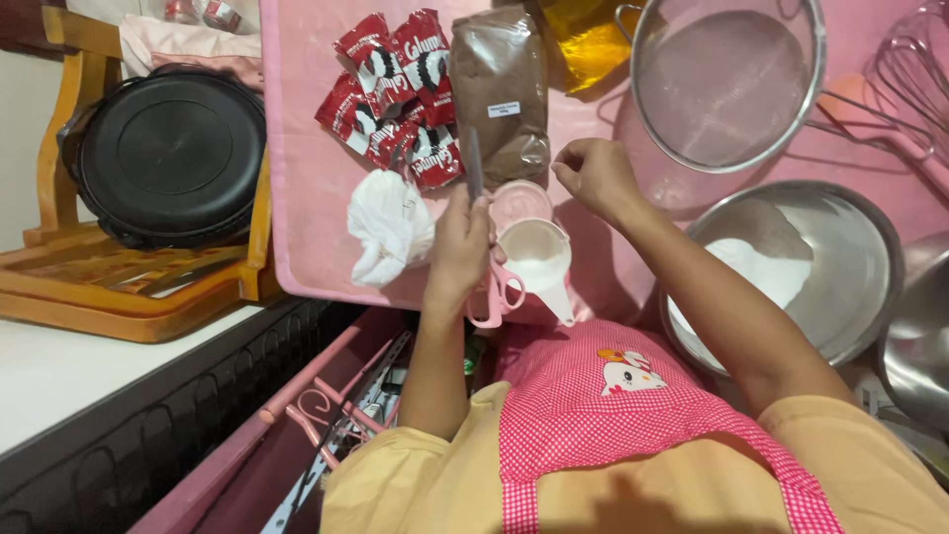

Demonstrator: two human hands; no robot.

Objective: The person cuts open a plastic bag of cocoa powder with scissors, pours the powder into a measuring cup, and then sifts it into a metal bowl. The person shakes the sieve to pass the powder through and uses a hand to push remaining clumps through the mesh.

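Left hand [460, 247] grips pink-handled scissors [491, 287], fist closed round them; the grey blade sticks up past the hand toward the far side, the handle loops hang below the hand on the near side. Right hand [596, 173] sits far-right of it, fingers pinched together; can't tell if anything is held between them. Hands near each other, not touching.

Between and just under the hands: white measuring cup [539, 262] with white powder inside, spout pointing near. A small pink cup [521, 203] sits just beyond it, touching or nearly so.

All on a pink table [306, 198]. Left of the scissors hand: crumpled white bag [390, 227]. Far of that: a pile of red sachets [395, 94]. Right of the sachets: brown powder bag [502, 89], standing lengthwise just beyond the pink cup.

Far right: metal sieve [727, 84], whisk [914, 74] beside it. Near right: steel bowl [850, 257] with white powder, under the right forearm. Far left, off the table: black round pan [168, 153] on a wooden rack [119, 287].
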